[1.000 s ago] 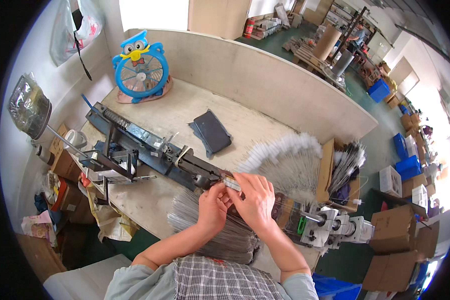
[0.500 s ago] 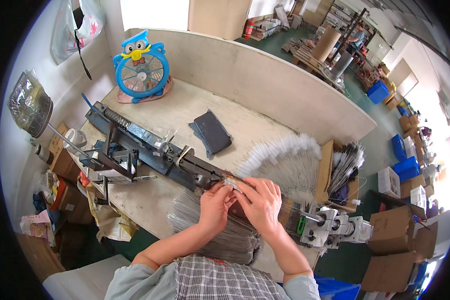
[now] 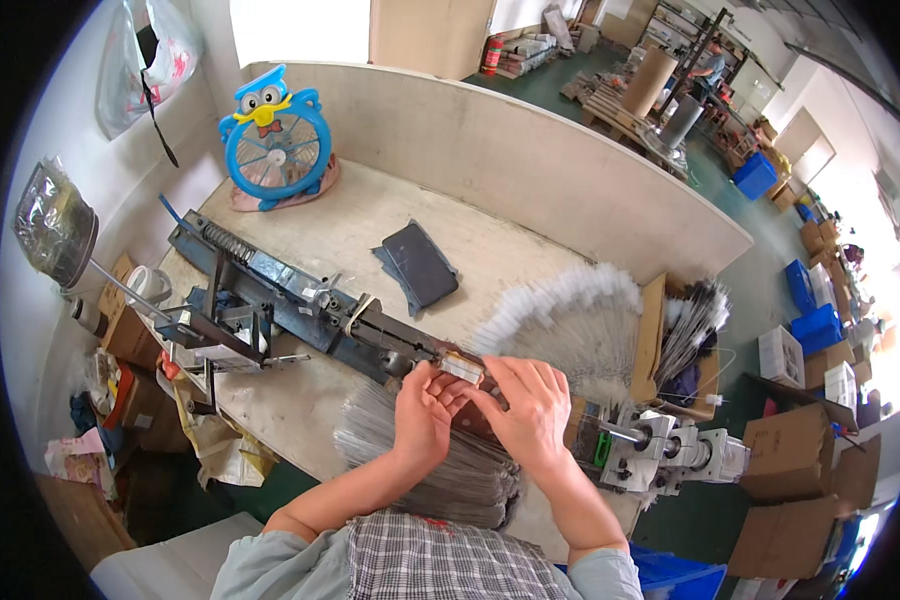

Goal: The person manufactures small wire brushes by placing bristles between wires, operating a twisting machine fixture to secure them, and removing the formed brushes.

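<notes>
Since half a second ago both hands have eased slightly left along the long metal machine (image 3: 300, 305); the left hand (image 3: 422, 418) and right hand (image 3: 530, 405) now pinch together at a small pale clamp piece (image 3: 462, 368) on its rail, so the fitting looks under way; thin wires (image 3: 440, 470) lie beneath the wrists; an open cardboard box (image 3: 658, 335) holds dark bristled wires, fluffy white brushes (image 3: 570, 315) fanned just beside it.

A pale, scuffed surface (image 3: 340, 225) with a raised back wall carries the things. On it lie a long dark metal machine (image 3: 300, 305) set diagonally, a blue owl-shaped fan (image 3: 273, 140) at the far corner, a dark flat pouch (image 3: 420, 265), a fan of white bristly brushes (image 3: 570, 320), and a bundle of thin grey wires (image 3: 410, 460) at the near edge.
</notes>
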### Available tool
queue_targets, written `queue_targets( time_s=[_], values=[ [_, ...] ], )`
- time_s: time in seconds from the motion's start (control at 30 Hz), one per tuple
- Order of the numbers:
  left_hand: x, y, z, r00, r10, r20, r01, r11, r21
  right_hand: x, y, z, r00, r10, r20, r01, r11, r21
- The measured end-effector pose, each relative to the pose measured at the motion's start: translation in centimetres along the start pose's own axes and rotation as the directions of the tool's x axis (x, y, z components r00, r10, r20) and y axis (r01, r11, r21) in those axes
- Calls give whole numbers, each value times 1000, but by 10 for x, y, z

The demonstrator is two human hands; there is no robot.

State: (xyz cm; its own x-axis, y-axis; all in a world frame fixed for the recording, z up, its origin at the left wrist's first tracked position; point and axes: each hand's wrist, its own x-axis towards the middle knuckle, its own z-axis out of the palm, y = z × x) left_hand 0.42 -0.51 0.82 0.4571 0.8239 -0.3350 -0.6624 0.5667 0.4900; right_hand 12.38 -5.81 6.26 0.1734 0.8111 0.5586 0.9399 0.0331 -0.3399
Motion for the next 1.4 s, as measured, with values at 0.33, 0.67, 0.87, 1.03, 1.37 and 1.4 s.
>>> queue_targets(
  time_s=[0.33, 0.67, 0.87, 1.03, 1.37, 1.4],
  values=[
    [-12, 8, -1, 999, -43, 5, 42, 985, 170, -18, 7, -7, 992, -81, 92, 86, 995, -49],
    [-24, 15, -13, 986, -134, -95, 163, 869, 467, -39, 21, -28, 994, 52, 92, -68, 981, 179],
    [-21, 96, -138, 888, 276, -368, -120, 911, 394, -105, 33, -16, 887, 208, 413, -306, 934, 184],
    [-41, 232, -330, 753, 464, -466, -401, 886, 235, -105, 34, -22, 787, 240, 568, -401, 899, 176],
    [-35, 211, -274, 508, 549, -664, -424, 830, 362, -98, 33, -20, 721, 272, 638, -413, 907, 81],
    [-35, 190, -260, 560, 544, -625, -428, 836, 343, -99, 35, -20, 700, 259, 666, -432, 896, 106]
  ],
)
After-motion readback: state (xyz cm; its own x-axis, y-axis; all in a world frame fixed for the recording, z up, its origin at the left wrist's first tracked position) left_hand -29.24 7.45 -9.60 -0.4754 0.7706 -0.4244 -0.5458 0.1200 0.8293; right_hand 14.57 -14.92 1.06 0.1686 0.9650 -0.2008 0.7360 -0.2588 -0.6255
